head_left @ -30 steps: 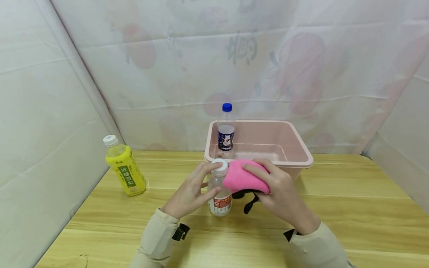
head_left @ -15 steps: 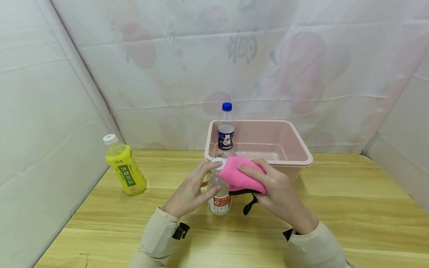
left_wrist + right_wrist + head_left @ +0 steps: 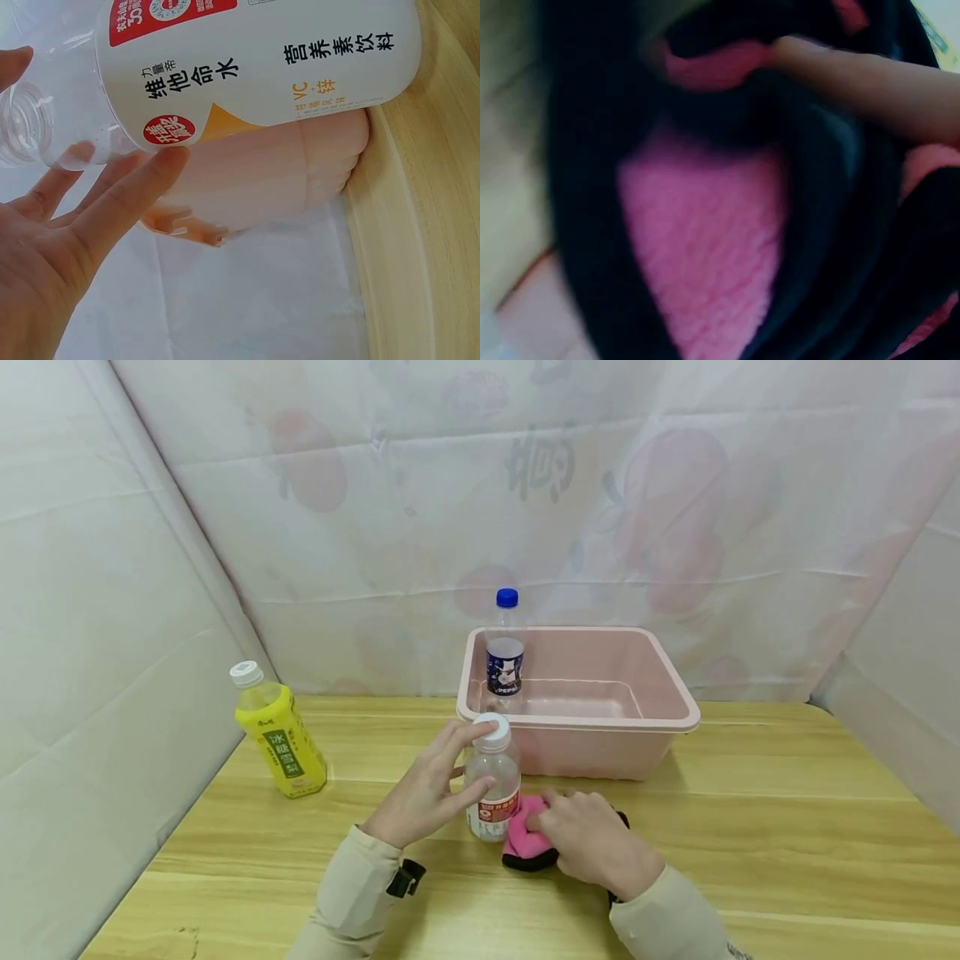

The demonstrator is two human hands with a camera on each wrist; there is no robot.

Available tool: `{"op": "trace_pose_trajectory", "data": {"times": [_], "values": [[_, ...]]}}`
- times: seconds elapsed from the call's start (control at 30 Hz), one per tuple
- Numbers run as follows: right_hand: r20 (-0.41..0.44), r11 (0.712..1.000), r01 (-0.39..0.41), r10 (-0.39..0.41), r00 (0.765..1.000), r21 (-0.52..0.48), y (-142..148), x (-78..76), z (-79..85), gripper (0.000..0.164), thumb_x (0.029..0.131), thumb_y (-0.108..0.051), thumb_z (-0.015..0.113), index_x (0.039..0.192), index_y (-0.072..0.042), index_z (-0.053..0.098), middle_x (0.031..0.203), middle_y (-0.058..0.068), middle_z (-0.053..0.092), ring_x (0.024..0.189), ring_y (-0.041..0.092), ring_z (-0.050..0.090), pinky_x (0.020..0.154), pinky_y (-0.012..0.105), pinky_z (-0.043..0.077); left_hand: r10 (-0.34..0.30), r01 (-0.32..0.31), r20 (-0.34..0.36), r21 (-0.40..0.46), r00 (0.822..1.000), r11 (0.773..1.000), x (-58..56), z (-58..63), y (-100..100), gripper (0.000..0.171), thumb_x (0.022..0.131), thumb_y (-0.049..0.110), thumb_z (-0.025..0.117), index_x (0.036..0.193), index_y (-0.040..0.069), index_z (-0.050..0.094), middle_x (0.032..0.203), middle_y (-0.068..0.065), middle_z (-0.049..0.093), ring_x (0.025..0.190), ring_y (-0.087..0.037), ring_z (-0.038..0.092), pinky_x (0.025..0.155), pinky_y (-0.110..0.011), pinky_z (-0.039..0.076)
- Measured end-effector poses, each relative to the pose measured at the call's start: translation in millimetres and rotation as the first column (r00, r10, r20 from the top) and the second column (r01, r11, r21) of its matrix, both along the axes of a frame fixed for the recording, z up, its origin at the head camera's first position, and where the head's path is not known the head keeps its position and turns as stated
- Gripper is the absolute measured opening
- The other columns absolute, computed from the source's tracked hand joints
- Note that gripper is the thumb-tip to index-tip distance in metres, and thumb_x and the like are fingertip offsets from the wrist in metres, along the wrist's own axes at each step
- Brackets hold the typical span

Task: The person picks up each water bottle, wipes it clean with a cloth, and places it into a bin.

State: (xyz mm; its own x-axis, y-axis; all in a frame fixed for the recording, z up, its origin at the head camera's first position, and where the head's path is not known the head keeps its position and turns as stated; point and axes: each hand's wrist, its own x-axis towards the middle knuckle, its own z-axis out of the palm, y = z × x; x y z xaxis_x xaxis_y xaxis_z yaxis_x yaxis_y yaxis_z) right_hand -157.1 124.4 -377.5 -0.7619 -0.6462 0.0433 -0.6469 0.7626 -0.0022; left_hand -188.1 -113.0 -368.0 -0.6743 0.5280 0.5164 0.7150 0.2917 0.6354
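A small clear bottle [image 3: 504,765] with a white cap and a red and white label stands upright on the table. My left hand [image 3: 418,797] holds it, index finger on the cap and thumb across the front. In the left wrist view the fingers lie along the bottle [image 3: 255,82], beside its neck and label. My right hand [image 3: 596,843] grips a bunched pink cloth [image 3: 525,835] with black edging, low against the bottle's right side. Blurred folds of the cloth [image 3: 705,240] fill much of the right wrist view, with a finger across them.
Behind the small bottle sits a pink plastic basin [image 3: 600,752]. A Pepsi bottle [image 3: 505,668] with a blue cap stands upright inside it at the left. On the table's left side is a yellow-labelled bottle [image 3: 281,739]. A pale printed curtain [image 3: 420,535] encloses the table [image 3: 757,827].
My right hand has brought the pink cloth down from beside the cap to the bottle's lower right side, nearer the table. The left hand has stayed on the bottle.
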Motion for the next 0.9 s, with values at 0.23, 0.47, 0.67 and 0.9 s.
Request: {"op": "trace_pose_trajectory", "data": {"times": [0.23,0.47,0.67,0.9], "values": [[0.006,1.000,0.004,-0.004,1.000,-0.025,4.6,-1.7,-0.9,0.039,0.067,0.012,0.071,0.092,-0.017,0.076,0.083,0.000,0.055,0.064,0.019,0.055,0.051,0.034,0.050,0.006,-0.006,-0.003,-0.001,1.000,1.000,0.2,-0.8,0.6,0.057,0.096,0.005,0.069,0.147,0.008,0.043,0.139,-0.018,0.049,0.126,-0.037,0.054,0.087,-0.042,0.059],[-0.117,0.991,-0.051,0.037,0.992,-0.122,10.9,-6.6,4.5,0.050,0.065,0.008,0.073,0.106,-0.020,0.077,0.090,0.002,0.061,0.073,0.023,0.060,0.049,0.034,0.049,0.013,-0.013,0.005,-0.006,1.000,1.000,-0.7,-1.4,0.4,0.059,0.095,0.002,0.069,0.148,0.006,0.044,0.147,-0.018,0.048,0.134,-0.037,0.048,0.088,-0.042,0.059],[-0.314,0.951,-0.131,0.037,0.949,-0.281,16.9,-7.3,16.0,0.060,0.059,0.010,0.072,0.112,-0.017,0.075,0.099,0.003,0.066,0.080,0.023,0.065,0.050,0.033,0.053,0.013,-0.013,0.001,-0.005,1.000,1.000,-1.7,-1.5,1.6,0.059,0.094,0.001,0.069,0.147,0.005,0.044,0.146,-0.018,0.049,0.135,-0.037,0.048,0.087,-0.042,0.059],[-0.484,0.851,-0.248,-0.010,0.875,-0.464,22.2,-9.6,26.5,0.066,0.055,0.015,0.063,0.116,-0.009,0.073,0.110,0.012,0.067,0.090,0.030,0.067,0.061,0.043,0.060,0.013,-0.013,0.012,-0.007,1.000,1.000,-1.5,-1.9,1.8,0.061,0.094,0.000,0.068,0.148,0.005,0.042,0.146,-0.018,0.049,0.133,-0.038,0.049,0.087,-0.045,0.059]]}}
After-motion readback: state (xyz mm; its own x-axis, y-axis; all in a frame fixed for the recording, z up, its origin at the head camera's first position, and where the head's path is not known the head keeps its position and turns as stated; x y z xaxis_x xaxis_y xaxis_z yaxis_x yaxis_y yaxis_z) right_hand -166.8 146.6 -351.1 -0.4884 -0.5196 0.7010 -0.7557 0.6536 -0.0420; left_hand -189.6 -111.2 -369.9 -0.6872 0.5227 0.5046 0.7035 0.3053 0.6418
